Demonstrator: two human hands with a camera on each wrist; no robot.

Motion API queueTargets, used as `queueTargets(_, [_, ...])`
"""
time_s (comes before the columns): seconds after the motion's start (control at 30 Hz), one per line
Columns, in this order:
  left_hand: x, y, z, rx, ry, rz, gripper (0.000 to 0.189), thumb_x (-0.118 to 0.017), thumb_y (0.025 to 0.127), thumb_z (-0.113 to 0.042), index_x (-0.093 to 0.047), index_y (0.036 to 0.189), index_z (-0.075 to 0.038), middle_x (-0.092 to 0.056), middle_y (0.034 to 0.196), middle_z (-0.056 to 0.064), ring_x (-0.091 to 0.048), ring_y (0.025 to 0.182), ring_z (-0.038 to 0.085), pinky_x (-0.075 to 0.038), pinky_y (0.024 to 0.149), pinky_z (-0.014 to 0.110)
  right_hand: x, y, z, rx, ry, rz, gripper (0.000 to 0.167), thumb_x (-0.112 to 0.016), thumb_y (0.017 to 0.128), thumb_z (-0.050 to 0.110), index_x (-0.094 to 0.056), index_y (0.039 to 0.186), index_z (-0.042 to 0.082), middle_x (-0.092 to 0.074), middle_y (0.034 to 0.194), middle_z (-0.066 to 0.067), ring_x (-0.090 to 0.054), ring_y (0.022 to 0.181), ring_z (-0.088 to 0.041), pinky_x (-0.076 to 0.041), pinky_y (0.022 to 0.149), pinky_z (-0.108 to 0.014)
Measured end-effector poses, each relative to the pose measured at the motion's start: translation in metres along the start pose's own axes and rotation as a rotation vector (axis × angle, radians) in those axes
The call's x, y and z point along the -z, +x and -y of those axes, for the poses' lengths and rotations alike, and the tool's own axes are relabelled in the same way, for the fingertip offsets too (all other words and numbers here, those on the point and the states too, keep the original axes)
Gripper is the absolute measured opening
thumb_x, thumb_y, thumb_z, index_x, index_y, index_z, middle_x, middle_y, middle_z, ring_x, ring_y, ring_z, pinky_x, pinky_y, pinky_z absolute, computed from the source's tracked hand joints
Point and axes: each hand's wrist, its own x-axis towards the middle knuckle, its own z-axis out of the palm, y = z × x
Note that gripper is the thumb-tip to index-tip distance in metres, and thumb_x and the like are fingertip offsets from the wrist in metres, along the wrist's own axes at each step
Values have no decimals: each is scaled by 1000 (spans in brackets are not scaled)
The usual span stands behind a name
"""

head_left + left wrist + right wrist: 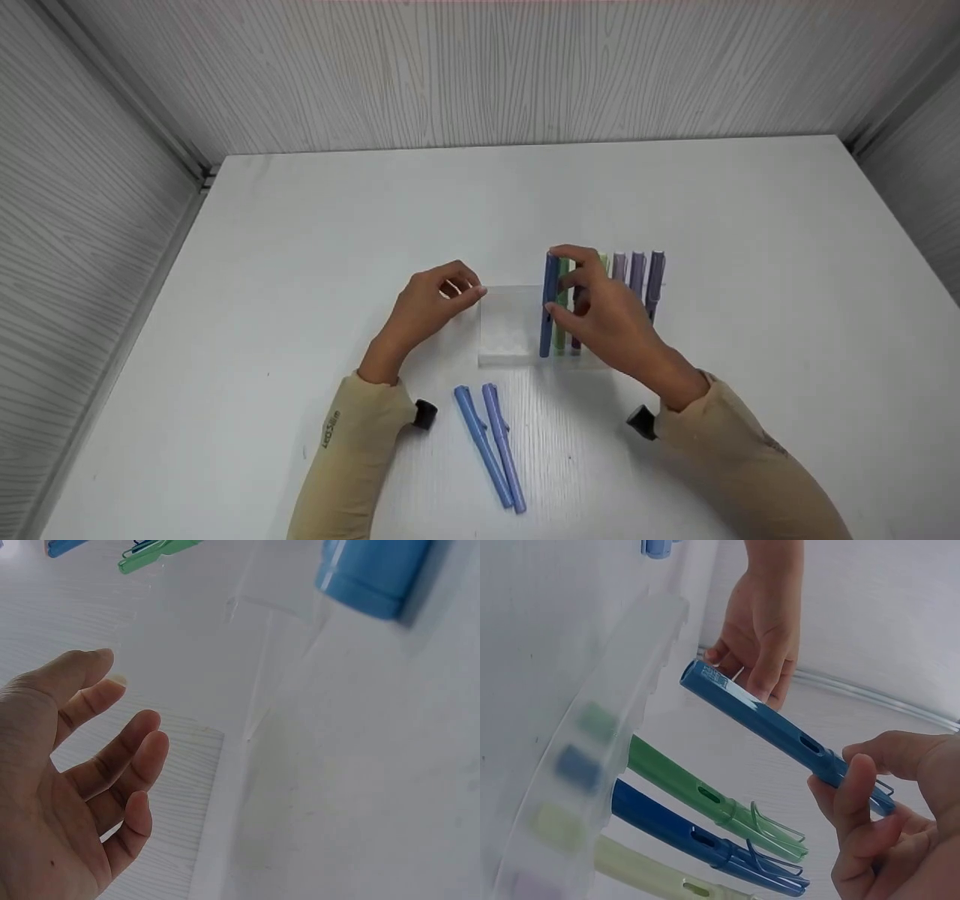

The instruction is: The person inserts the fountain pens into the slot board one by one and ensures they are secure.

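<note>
My right hand (611, 319) pinches a blue pen (754, 716) near its clip end, thumb on one side and fingers on the other. The pen stands nearly upright in the head view, just left of the green pen (705, 791), and its lower end is off the stand's notches in the right wrist view. At the left upper corner of the clear pen stand (510, 358), my left hand (431, 307) pinches the edge between thumb and index finger. Its other fingers are loosely bent in the left wrist view.
Several pens lean in the stand's right part: a dark blue pen (667, 829), a pale yellow-green pen (649, 866), and purple ones such as the dark purple pen (655, 277). In front, a light blue pen (484, 446) and a periwinkle pen (505, 450) lie on the white table (225, 337).
</note>
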Motion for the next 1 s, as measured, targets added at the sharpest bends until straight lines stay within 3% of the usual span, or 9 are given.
queueTargets(0.27, [0, -1, -3, 18, 7, -7, 17, -67, 90, -36, -67, 97, -20, -69, 96, 1, -64, 88, 18, -49, 72, 32, -3, 1, -3, -11, -56, -39, 61, -70, 87, 11, -36, 137, 16, -69, 103, -9, -51, 60, -12, -45, 54, -23])
queueTargets(0.5, [1, -1, -3, 26, 16, -12, 17, -67, 90, -35, -67, 98, -20, -69, 95, 2, -64, 88, 18, -48, 72, 33, -7, 2, -6, -50, -86, -22, 61, -70, 87, 14, -36, 137, 18, -69, 105, -9, -51, 60, -13, -44, 53, -24])
queueTargets(1.0, [0, -1, -2, 14, 8, -13, 18, -67, 90, -36, -67, 98, -19, -69, 95, 2, -64, 88, 18, -49, 73, 33, -15, 2, -12, -35, -95, 4, 60, -71, 87, 16, -37, 136, 18, -68, 99, -6, -46, 55, -11, -40, 48, -25])
